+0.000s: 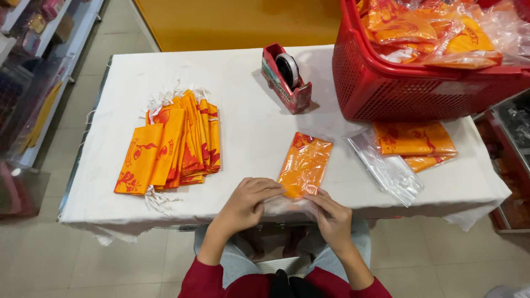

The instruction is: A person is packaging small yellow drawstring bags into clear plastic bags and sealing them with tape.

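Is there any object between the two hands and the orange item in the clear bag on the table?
Nothing visible stands between them. The left hand and the right hand both already touch the near end of the bagged orange item, at the table's front edge. The tape dispenser and the fanned orange stack lie apart from it.

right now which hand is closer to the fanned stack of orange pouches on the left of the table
Left. The left hand is at the bagged pouch's near end, a gap right of the fanned stack. The right hand is farther right, beyond the left hand.
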